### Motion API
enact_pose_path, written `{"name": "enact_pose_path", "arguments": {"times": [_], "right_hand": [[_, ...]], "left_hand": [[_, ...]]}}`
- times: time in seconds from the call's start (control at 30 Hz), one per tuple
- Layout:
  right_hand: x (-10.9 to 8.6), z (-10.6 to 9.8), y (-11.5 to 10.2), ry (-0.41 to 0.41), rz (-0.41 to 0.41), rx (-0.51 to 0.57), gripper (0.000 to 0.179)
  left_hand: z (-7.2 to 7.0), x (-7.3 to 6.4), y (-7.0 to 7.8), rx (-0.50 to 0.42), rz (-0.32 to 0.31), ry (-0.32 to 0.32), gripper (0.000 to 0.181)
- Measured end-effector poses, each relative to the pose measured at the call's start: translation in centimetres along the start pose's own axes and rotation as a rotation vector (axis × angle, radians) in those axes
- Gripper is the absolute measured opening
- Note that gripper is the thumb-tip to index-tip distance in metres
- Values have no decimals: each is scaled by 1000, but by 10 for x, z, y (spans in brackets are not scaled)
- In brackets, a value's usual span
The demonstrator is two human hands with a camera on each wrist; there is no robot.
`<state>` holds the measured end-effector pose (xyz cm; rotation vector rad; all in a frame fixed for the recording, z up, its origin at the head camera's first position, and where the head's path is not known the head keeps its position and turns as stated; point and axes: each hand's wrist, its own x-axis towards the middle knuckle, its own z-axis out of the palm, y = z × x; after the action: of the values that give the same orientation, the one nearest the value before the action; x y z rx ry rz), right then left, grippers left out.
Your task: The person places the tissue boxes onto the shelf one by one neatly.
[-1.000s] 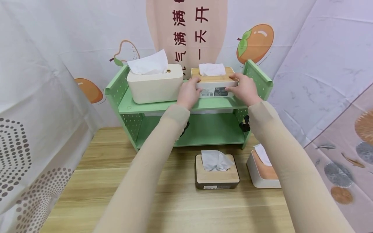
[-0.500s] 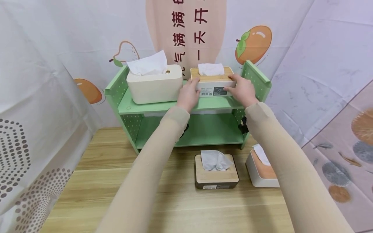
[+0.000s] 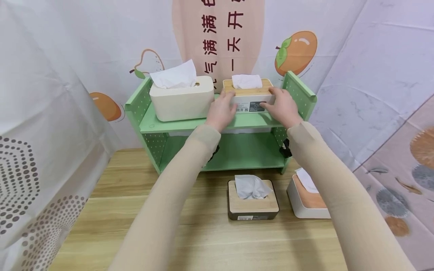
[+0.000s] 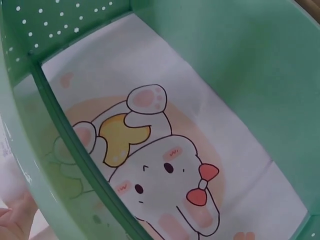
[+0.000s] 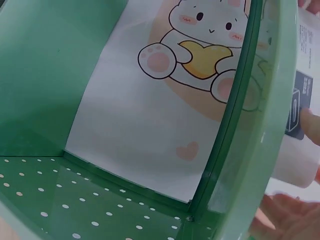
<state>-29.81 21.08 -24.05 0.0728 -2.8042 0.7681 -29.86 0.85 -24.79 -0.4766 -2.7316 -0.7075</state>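
A white tissue box with a bamboo lid (image 3: 251,92) stands on the top board of the green two-tier shelf (image 3: 190,126), a tissue sticking up from its slot. My left hand (image 3: 221,111) holds its left front corner, fingers at the lid's edge and thumb low by the front label. At the right end, my right hand (image 3: 284,109) grips it with the thumb on the dark label and fingers over the top edge. In the right wrist view, that thumb (image 5: 311,125) presses the label. A larger cream tissue box (image 3: 184,103) sits just left of my left hand.
Below on the wooden table (image 3: 135,226) stand a dark tissue box with a wooden lid (image 3: 252,205) and, partly behind my right sleeve, a white one with an orange-brown top (image 3: 306,197). Green side panels (image 3: 301,96) bound the shelf; a printed cloth (image 3: 101,37) hangs behind.
The left hand's fingers have shifted slightly at the box's corner, and its thumb sits a little lower. Both hands stay at the bamboo-lidded tissue box, which keeps its place on the shelf.
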Motion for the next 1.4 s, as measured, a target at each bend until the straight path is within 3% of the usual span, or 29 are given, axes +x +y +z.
{"name": "enact_pose_path", "arguments": {"times": [0.23, 0.67, 0.97, 1.07, 1.23, 1.4], "right_hand": [[-13, 6, 5, 148, -62, 20, 58], [-48, 40, 18, 358, -319, 115, 42], [-81, 69, 33, 487, -567, 139, 22], [-91, 79, 40, 510, -620, 156, 21], [-109, 97, 50, 501, -656, 204, 20], [-130, 113, 62, 457, -642, 207, 17]], "left_hand": [[4, -13, 2, 53, 104, 60, 44], [19, -47, 0, 62, 214, 163, 40], [45, -79, -8, 54, 461, 273, 31], [53, -91, -9, 36, 515, 302, 30], [67, -115, -12, 6, 518, 296, 33], [84, -138, -17, -7, 497, 228, 33]]}}
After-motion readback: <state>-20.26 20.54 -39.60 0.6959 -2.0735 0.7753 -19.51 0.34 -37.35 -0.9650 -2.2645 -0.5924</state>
